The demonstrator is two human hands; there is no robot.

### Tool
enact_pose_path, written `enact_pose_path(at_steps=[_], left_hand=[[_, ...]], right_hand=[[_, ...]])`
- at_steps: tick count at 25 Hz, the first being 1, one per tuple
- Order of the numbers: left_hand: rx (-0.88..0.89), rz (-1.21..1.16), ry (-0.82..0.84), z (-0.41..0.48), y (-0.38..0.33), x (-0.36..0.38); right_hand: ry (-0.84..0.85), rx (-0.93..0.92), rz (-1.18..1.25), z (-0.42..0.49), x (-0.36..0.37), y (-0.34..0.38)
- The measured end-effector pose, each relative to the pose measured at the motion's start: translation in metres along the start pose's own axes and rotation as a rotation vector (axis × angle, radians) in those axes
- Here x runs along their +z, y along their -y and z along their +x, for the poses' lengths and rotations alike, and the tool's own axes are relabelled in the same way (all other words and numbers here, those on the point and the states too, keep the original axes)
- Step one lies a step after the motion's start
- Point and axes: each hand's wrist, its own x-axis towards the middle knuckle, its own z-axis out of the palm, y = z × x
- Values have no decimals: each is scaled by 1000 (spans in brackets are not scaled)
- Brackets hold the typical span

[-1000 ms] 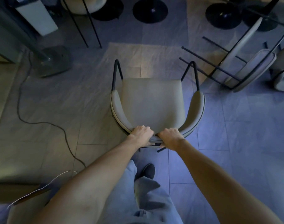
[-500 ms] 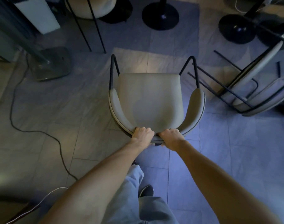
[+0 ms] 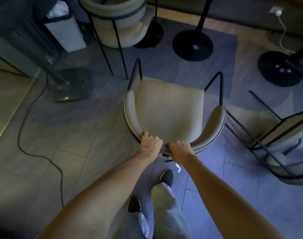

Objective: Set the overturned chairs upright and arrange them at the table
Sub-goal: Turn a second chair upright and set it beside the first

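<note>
An upright beige chair (image 3: 169,109) with a black metal frame stands on the tiled floor in front of me, its seat facing away. My left hand (image 3: 150,141) and my right hand (image 3: 179,149) both grip the top of its curved backrest, side by side. A second chair (image 3: 278,152) lies overturned at the right, its black legs sticking out toward the held chair. Another beige chair (image 3: 116,16) stands at the top, next to round black table bases (image 3: 193,44).
A white bin (image 3: 64,30) and a glass-based stand (image 3: 68,85) are at the upper left. A black cable (image 3: 26,149) snakes across the floor on the left. Another black round base (image 3: 278,69) sits at the upper right. My feet are below the chair.
The chair has moved forward with me toward the table bases and turned slightly clockwise. Both hands keep their grip on the backrest. The chair at the top has come into fuller view.
</note>
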Motion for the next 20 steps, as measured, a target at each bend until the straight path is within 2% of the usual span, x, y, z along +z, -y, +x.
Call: enact_pose_path(at_steps=[10, 20], left_hand=[[-9, -85, -51, 151, 50, -85], [51, -65, -60, 302, 118, -184]], right_hand=[[-10, -19, 31, 127, -96, -85], [-40, 72, 85, 263, -203, -153]])
